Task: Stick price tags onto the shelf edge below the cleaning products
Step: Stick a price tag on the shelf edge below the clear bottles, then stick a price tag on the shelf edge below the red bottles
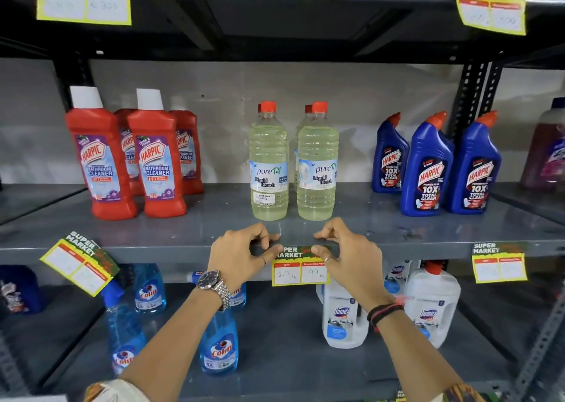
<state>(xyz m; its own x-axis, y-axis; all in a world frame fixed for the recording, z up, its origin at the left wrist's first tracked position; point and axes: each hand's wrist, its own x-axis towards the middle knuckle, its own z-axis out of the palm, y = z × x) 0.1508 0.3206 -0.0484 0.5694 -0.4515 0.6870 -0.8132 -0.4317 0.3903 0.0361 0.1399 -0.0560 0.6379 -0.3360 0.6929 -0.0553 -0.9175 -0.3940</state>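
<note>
A yellow-bordered price tag [300,269] with a green "Super Market" header hangs on the grey shelf edge [159,253], right below two bottles of liquid bleach [293,169]. My left hand [241,253] pinches the tag's top left corner against the edge. My right hand [345,252] pinches its top right corner the same way. Both thumbs lie on the tag's front and the fingers curl over the shelf lip. Handwritten prices show in the tag's two white boxes.
Red bathroom cleaner bottles [128,163] stand left and blue toilet cleaner bottles [437,166] right on the same shelf. One tag [80,262] hangs crooked at the left, another [499,262] sits straight at the right. Glass cleaner sprays [218,343] and white jugs [345,319] fill the lower shelf.
</note>
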